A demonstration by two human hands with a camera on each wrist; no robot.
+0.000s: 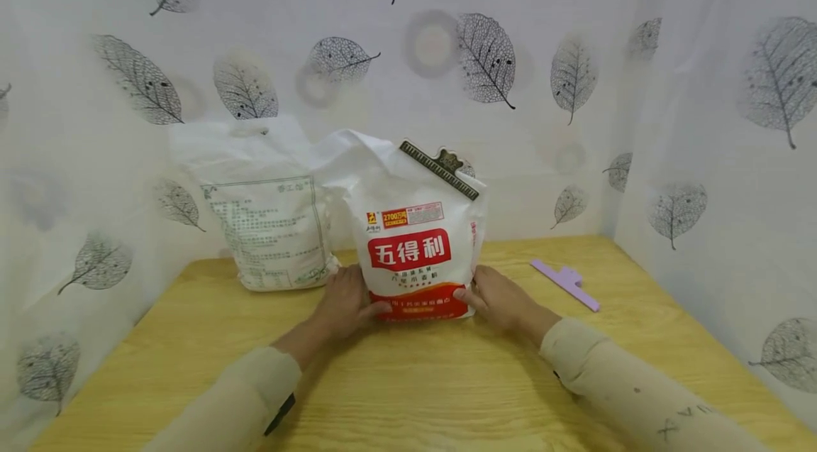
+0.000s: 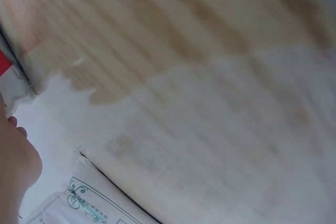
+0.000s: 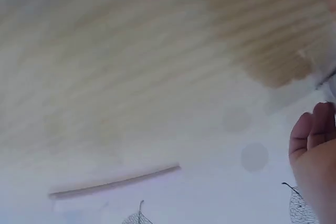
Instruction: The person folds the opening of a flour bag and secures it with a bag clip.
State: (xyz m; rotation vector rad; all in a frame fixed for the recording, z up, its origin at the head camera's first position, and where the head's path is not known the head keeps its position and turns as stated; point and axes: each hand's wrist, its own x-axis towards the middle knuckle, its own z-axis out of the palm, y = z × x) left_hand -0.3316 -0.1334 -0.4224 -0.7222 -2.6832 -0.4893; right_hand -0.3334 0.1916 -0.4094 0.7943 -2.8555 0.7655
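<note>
A white flour bag with red printing stands upright on the table, its top folded down on the right. Across that fold sits a dark, ornate bag clip. My left hand grips the bag's lower left side, thumb over the front. From the opposite side my right hand holds it low, its thumb also on the front. The fingers behind the bag are hidden in the head view. Only part of the left hand and of the right hand shows in the wrist views.
A second white bag with green print stands close behind on the left. To the right, a lilac bag clip lies on the wooden table. Leaf-patterned sheeting closes off the back and sides.
</note>
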